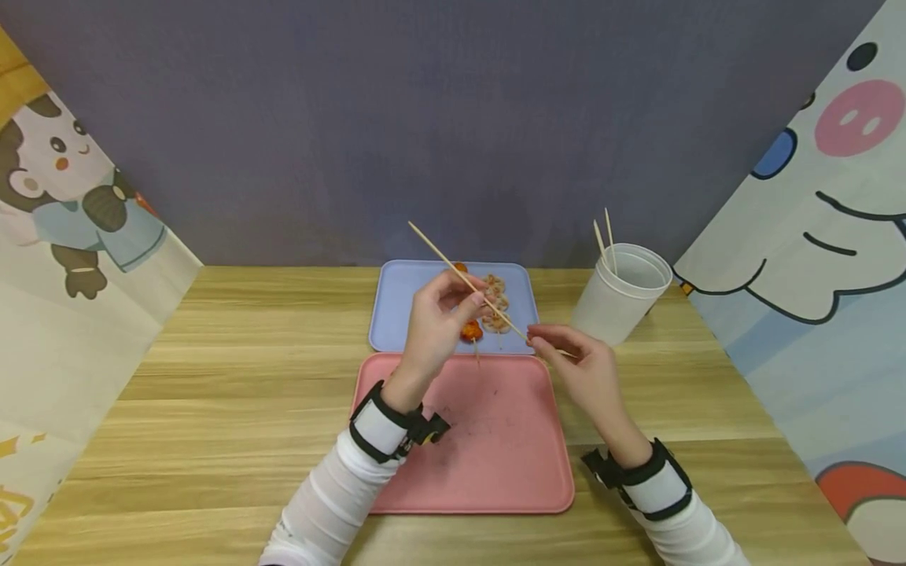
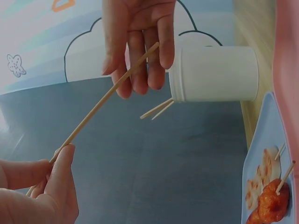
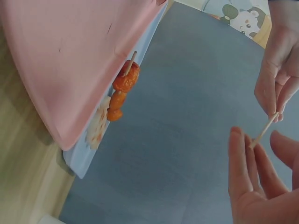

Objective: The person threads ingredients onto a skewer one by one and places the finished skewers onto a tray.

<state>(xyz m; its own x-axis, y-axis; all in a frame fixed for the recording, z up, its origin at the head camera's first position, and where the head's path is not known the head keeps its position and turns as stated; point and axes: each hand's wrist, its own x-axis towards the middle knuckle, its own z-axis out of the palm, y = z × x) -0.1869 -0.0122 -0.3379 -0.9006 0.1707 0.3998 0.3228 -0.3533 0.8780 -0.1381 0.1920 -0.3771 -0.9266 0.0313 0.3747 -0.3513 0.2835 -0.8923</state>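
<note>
My left hand (image 1: pixel 440 314) pinches a thin wooden skewer (image 2: pixel 98 105) between thumb and fingers, partway along its length. The stick is bare and slants across the space above the trays. One end reaches my right hand (image 3: pixel 261 186), lying against the fingers, which are extended with the thumb held apart. Beneath the hands, on a blue tray (image 1: pixel 396 314), lie a skewer of glossy orange-red balls (image 3: pixel 126 77) and a skewer of pale, browned, scalloped slices (image 1: pixel 495 303). In the head view my left hand partly hides this food.
A pink tray (image 1: pixel 510 448) lies in front of the blue one, their edges meeting. To the right stands a whitish plastic tub (image 1: pixel 609 306) with a couple of wooden sticks (image 1: pixel 609 240) leaning out. A grey panel (image 1: pixel 425 134) rises behind the wooden table (image 1: pixel 233 409).
</note>
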